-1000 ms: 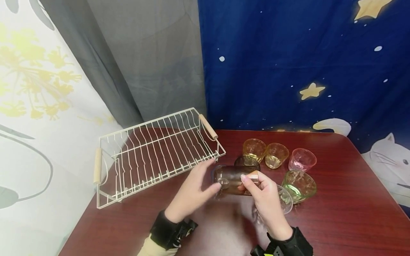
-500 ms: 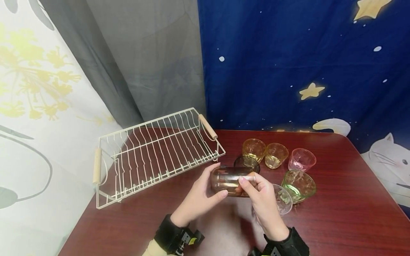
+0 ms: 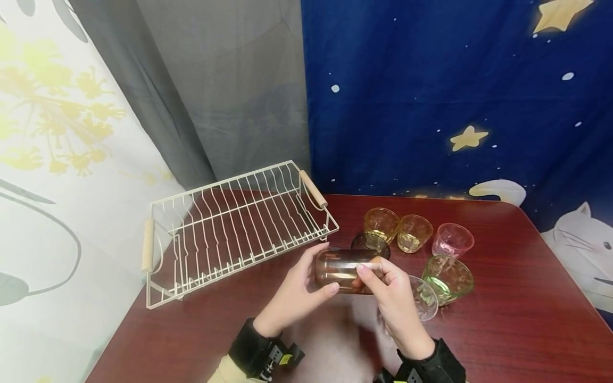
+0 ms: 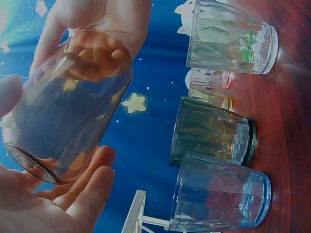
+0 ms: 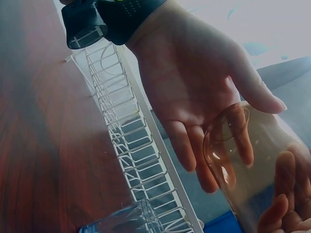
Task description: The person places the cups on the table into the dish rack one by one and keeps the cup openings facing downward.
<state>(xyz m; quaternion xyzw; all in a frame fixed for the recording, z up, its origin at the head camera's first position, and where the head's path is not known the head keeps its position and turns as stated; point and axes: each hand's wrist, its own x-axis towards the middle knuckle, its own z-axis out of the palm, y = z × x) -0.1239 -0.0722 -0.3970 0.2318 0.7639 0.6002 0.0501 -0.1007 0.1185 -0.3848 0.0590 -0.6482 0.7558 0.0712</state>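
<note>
An amber-tinted drinking glass [image 3: 337,272] lies sideways in the air above the table, its base toward the left. My right hand [image 3: 401,306] grips its rim end, thumb outside and fingers curled at the mouth. Around the base end, my left hand [image 3: 293,291] has its thumb on the near side and its fingers beyond. Seen in the left wrist view, the glass [image 4: 68,114] has its round base by the left fingers [image 4: 92,189]. In the right wrist view the left thumb [image 5: 262,99] touches the glass [image 5: 257,155].
A white wire dish rack [image 3: 239,226] with wooden handles stands at left on the red-brown table [image 3: 517,298]. Right of the hands stand yellow glasses [image 3: 409,242], a pink glass [image 3: 445,247], a green glass [image 3: 455,287], a clear glass [image 4: 228,43], a dark glass [image 4: 209,131] and a blue-tinted glass [image 4: 218,199].
My left hand has moved right onto the base end of the amber glass, from spread beside it to around it. My right hand keeps its grip.
</note>
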